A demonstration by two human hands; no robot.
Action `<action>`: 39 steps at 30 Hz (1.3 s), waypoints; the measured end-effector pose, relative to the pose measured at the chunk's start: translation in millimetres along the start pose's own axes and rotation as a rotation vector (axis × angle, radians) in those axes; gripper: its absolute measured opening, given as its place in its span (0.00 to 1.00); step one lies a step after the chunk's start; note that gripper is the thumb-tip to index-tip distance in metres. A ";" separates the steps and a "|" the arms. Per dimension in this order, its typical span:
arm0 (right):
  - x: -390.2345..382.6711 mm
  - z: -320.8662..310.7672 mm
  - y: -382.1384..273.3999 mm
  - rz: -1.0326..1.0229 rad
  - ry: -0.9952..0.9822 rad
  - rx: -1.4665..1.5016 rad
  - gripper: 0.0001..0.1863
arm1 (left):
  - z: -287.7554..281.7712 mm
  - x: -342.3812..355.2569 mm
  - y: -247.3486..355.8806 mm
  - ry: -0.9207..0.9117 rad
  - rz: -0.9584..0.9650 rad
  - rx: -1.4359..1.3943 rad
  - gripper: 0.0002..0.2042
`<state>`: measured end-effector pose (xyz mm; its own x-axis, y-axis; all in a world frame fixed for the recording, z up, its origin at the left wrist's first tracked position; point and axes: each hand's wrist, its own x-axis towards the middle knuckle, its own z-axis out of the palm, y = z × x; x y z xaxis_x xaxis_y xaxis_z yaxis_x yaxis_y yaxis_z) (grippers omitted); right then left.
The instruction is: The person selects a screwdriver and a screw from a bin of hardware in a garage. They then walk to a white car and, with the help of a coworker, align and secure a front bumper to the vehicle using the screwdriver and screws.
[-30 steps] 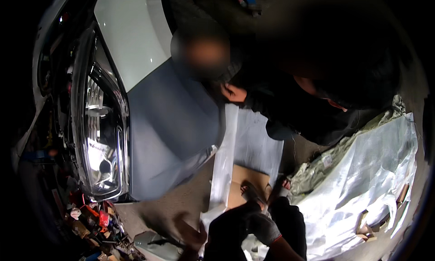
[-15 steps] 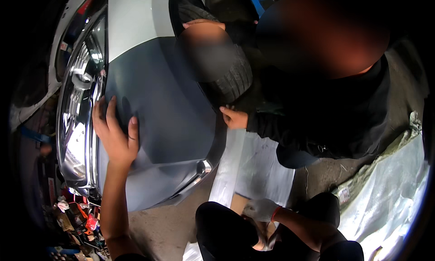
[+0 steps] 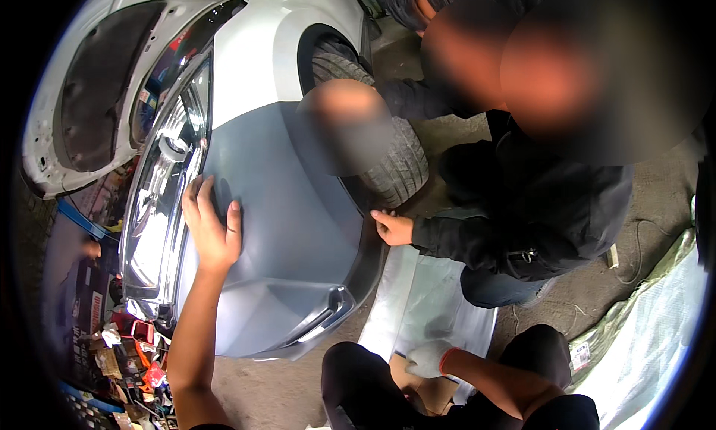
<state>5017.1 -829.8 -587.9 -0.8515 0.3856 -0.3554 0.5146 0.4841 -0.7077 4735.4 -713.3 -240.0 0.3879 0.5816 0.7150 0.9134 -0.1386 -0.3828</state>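
My bare left hand [image 3: 215,232] lies open on a grey car bumper [image 3: 283,206], its fingers along the seam beside the headlight [image 3: 160,199] and its thumb spread apart. Low in the view, between my knees, my right hand [image 3: 431,358] wears a whitish glove with a red cuff. It hangs over a piece of brown cardboard [image 3: 436,389]; its bent fingertips are too unclear to show a grip. Across from me, a co-worker's hand [image 3: 394,228] touches the bumper's wheel-side edge. Another hand by the tyre [image 3: 395,173] is mostly blurred.
A white fender [image 3: 257,64] joins the bumper, and a raised hood [image 3: 112,87] stands at far left. Crouching people in dark clothes [image 3: 552,214] fill the right side. Tools and clutter [image 3: 134,363] lie lower left. Plastic sheeting [image 3: 440,288] covers floor below the bumper; more sheeting [image 3: 641,325] lies right.
The view has shifted, so the car sits slightly lower and farther right, with more of the hood showing. My left hand stays on the bumper. My gloved right hand has moved slightly over the cardboard.
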 end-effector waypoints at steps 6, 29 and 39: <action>15.8 7.5 0.7 0.060 -0.125 -0.066 0.25 | 6.2 -2.3 4.8 -0.004 0.008 0.005 0.26; 16.8 7.9 14.8 -0.025 -0.097 -0.180 0.22 | 4.6 -2.2 -4.8 0.085 0.045 0.039 0.24; 18.2 -0.4 3.2 -0.004 -0.156 -0.236 0.22 | 12.6 -6.2 -13.9 0.106 0.019 0.009 0.24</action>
<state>5003.2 -820.9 -596.3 -0.8493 0.2668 -0.4556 0.5052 0.6615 -0.5543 4718.7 -704.9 -246.5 0.4163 0.4913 0.7651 0.9048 -0.1412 -0.4017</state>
